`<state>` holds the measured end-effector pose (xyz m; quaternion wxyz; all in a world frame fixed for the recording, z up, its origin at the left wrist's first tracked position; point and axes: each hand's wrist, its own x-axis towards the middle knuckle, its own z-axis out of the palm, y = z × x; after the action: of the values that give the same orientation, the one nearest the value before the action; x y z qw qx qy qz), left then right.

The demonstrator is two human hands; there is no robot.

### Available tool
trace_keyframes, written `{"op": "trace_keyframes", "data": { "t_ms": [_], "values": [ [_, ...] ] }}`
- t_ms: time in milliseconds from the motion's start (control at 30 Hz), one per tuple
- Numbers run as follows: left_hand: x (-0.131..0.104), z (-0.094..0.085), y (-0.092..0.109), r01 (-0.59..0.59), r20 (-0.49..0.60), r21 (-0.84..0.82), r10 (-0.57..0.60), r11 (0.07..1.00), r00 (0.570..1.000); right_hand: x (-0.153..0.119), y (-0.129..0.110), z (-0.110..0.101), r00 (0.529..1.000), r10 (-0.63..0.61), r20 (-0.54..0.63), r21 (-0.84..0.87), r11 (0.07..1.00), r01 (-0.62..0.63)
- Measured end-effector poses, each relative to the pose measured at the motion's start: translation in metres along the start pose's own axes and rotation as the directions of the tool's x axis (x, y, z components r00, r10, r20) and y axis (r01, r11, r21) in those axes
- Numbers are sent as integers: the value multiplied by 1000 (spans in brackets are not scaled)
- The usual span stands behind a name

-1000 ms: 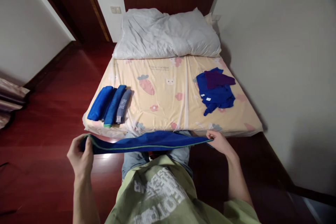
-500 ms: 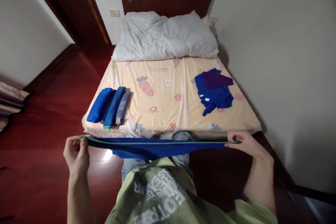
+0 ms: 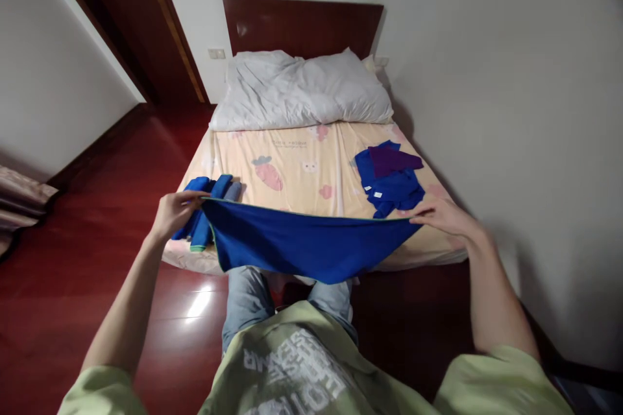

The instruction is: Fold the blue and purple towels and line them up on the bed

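A blue towel (image 3: pixel 306 240) with a green edge is stretched between my hands, its lower part hanging down over the near edge of the bed. My left hand (image 3: pixel 179 211) pinches its upper left corner, in front of the rolled blue towels (image 3: pixel 198 224). The upper right corner is pinched in my right hand (image 3: pixel 440 214). Just beyond that hand lies a loose pile of blue cloths (image 3: pixel 396 191) with white labels, and a purple cloth (image 3: pixel 394 161) rests on top of it. Part of a grey-blue roll (image 3: pixel 233 192) shows beside the blue rolls.
The bed (image 3: pixel 287 198) has a pale yellow sheet printed with carrots and flowers. A grey-white quilt (image 3: pixel 302 91) lies bunched by the dark headboard (image 3: pixel 302 26). On the right a wall (image 3: pixel 487 110) runs close to the bed. A curtain (image 3: pixel 22 201) hangs at far left.
Both hands have moved up and forward, carrying the towel from near my waist to over the bed's near edge. The towel now hangs open below its top edge. The view has tilted up.
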<state>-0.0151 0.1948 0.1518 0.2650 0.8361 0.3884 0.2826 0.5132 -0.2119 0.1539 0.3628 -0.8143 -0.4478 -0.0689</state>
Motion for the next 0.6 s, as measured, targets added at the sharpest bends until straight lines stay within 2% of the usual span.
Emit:
{"op": "trace_keyframes", "data": {
  "t_ms": [133, 233, 333, 400, 467, 533, 600],
  "values": [
    [75, 3, 14, -29, -131, -20, 26, 999, 991, 69, -10, -1, 995, -91, -37, -70, 994, 88],
    [124, -3, 27, -60, -206, -261, 5, 964, 979, 114, -11, -7, 989, -118, -89, -145, 984, 104],
    [152, -16, 43, -251, -317, -480, 101, 841, 943, 136, -14, -16, 957, -152, -245, -113, 985, 128],
    [154, -22, 51, -383, -404, -524, 174, 760, 898, 135, -15, -20, 911, -179, -372, -54, 984, 172],
    [145, -21, 53, -457, -468, -527, 204, 716, 860, 125, -11, -19, 869, -194, -456, -21, 978, 207],
    [126, -12, 45, -459, -476, -523, 201, 718, 856, 107, 1, -11, 852, -189, -489, 3, 976, 218],
    [100, 7, 28, -388, -416, -501, 178, 773, 892, 85, 20, 9, 872, -169, -459, 19, 980, 200]
  ]
}}
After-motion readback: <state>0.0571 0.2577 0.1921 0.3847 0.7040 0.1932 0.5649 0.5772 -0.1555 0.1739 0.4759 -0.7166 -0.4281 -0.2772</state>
